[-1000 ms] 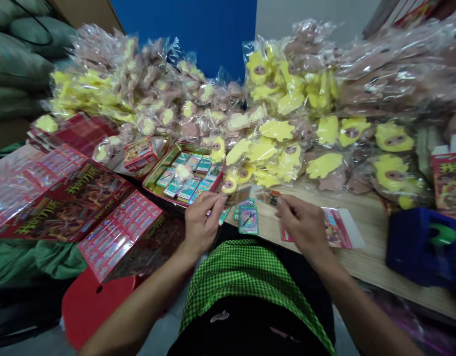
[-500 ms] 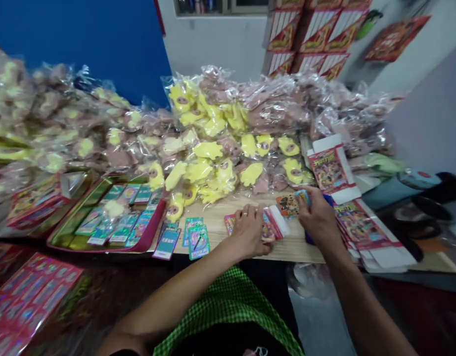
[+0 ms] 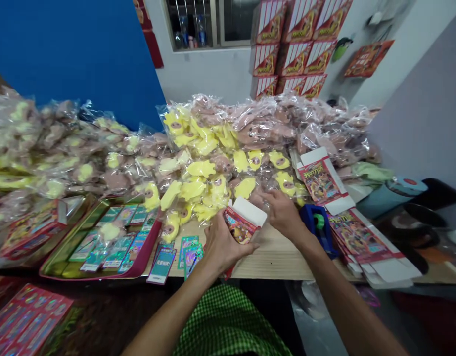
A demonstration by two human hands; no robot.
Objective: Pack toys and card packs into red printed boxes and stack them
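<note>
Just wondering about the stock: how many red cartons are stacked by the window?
9 visible: red cartons in left, middle and right stacks of three, by the window. More may hide behind the plastic bags or above.

Bright green-and-black checked cloth (image 3: pixel 228 324) with a small, even pattern is worn next to black clothing (image 3: pixel 270 304); both forearms (image 3: pixel 176 307) are bare.

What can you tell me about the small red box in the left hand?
The small red box looks like thin printed card, its front carrying a colourful picture. At its far end a plain white flap stands out unfolded. It sits tilted above the wooden table, gripped by the left hand, which hides part of it; the thumb lies along its near edge. The right hand is close to the flap; whether they touch is unclear.
</note>
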